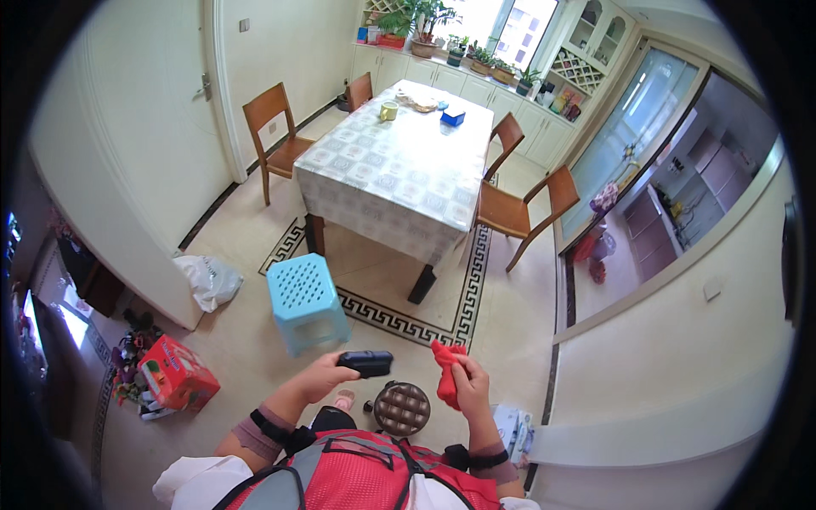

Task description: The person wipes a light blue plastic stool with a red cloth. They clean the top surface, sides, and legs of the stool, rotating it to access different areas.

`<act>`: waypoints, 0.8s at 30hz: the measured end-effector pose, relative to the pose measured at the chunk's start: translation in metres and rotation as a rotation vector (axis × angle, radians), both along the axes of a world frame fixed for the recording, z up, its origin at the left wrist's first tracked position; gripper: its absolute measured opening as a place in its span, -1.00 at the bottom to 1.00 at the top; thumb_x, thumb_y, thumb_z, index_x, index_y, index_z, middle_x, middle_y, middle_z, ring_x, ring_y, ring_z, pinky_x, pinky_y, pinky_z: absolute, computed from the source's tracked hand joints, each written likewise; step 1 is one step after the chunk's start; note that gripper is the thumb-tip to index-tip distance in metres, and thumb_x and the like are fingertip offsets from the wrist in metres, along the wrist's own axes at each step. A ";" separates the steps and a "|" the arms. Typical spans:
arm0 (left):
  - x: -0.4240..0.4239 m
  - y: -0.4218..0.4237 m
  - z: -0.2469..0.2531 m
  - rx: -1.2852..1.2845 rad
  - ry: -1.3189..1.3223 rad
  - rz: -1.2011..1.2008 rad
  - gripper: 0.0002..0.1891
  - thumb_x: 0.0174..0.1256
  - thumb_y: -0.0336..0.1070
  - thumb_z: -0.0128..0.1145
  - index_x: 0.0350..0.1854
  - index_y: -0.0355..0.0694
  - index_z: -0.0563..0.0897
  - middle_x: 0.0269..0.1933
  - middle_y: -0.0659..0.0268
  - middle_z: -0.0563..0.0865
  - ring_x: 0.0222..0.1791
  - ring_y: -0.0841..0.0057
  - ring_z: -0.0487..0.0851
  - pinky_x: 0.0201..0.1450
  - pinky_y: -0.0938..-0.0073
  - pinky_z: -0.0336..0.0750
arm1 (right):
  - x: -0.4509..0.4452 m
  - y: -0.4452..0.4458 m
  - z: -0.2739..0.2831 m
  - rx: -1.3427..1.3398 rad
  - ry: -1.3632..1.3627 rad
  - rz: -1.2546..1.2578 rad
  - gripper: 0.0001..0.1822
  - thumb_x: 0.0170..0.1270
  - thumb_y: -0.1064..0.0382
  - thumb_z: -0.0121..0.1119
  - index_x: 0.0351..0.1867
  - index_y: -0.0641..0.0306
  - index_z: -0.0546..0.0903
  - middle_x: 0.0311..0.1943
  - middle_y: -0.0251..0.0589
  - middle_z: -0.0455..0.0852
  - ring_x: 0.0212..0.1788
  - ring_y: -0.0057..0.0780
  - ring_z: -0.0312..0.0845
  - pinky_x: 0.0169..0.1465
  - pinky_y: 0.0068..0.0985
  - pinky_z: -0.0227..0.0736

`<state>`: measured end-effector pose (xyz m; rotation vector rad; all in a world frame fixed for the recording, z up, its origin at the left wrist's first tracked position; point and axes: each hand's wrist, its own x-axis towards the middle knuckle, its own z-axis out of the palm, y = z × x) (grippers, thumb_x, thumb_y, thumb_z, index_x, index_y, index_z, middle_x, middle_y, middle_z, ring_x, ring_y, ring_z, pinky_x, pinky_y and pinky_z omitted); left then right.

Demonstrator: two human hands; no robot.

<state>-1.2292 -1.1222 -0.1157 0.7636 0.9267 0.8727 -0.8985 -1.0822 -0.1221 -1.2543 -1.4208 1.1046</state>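
Note:
My left hand (323, 377) grips one end of a small black case-like object (366, 364), held level in front of me; its exact kind is hard to make out. In my right hand (472, 387) is a crumpled red cloth (449, 376), pinched between thumb and fingers. A gap separates the cloth from the black object. Below and between the two hands stands a round stool with a brown quilted seat (402, 408). Just beyond my left hand is a light blue plastic stool (306, 296) with holes in its top.
Ahead is a dining table (389, 172) under a patterned cloth, bearing a mug (388, 111) and a blue box (452, 117). Wooden chairs (503, 210) flank it. On the left floor are a red carton (178, 375) and a white plastic bag (209, 282). Boxes (510, 427) stand low at right.

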 end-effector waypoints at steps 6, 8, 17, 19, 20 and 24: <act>-0.063 0.120 -0.036 -0.173 -0.154 0.322 -0.68 0.41 -0.33 0.10 0.19 -0.17 0.56 0.11 0.32 0.68 0.06 0.46 0.62 0.10 0.31 0.56 | 0.003 0.067 0.012 -0.120 0.186 -0.293 -0.79 0.48 0.37 0.13 0.01 0.42 0.69 -0.17 -0.28 0.76 -0.18 -0.61 0.63 -0.09 -0.59 0.55; -0.072 0.150 -0.046 -0.256 -0.249 0.353 -0.68 0.43 -0.29 0.10 0.19 -0.14 0.57 0.10 0.32 0.68 0.05 0.47 0.62 0.08 0.28 0.56 | 0.006 0.087 0.009 -0.123 0.204 -0.365 -0.78 0.50 0.37 0.12 0.04 0.42 0.67 -0.11 -0.24 0.76 -0.15 -0.61 0.63 -0.07 -0.60 0.55; -0.060 0.265 -0.073 -0.297 -0.247 0.449 -0.75 0.47 -0.30 0.06 0.11 -0.21 0.53 0.01 0.19 0.68 -0.04 0.30 0.64 0.01 0.18 0.60 | 0.024 0.170 -0.029 -0.247 0.367 -0.404 -0.77 0.50 0.34 0.12 0.05 0.42 0.63 -0.15 -0.21 0.76 -0.22 -0.55 0.67 -0.15 -0.56 0.60; -0.047 0.292 -0.072 -0.306 -0.273 0.522 -0.78 0.44 -0.34 0.09 0.05 -0.25 0.53 -0.05 0.19 0.66 -0.11 0.33 0.64 -0.05 0.20 0.64 | 0.036 0.195 -0.035 -0.284 0.375 -0.362 -0.77 0.50 0.34 0.12 0.06 0.41 0.63 -0.17 -0.21 0.77 -0.26 -0.55 0.67 -0.18 -0.56 0.61; -0.038 0.306 -0.071 -0.309 -0.287 0.559 -0.80 0.42 -0.36 0.10 0.02 -0.26 0.54 -0.07 0.19 0.65 -0.14 0.34 0.64 -0.08 0.21 0.66 | 0.046 0.210 -0.044 -0.295 0.381 -0.345 -0.77 0.51 0.34 0.12 0.06 0.40 0.64 -0.18 -0.21 0.77 -0.29 -0.56 0.67 -0.21 -0.56 0.61; 0.004 0.378 -0.087 -0.242 -0.361 0.643 -0.75 0.41 -0.47 0.04 0.10 -0.22 0.47 -0.07 0.15 0.61 -0.09 0.23 0.65 -0.03 0.15 0.68 | 0.086 0.279 -0.045 -0.286 0.371 -0.263 -0.77 0.51 0.34 0.11 0.06 0.41 0.64 -0.17 -0.22 0.77 -0.25 -0.56 0.67 -0.16 -0.58 0.59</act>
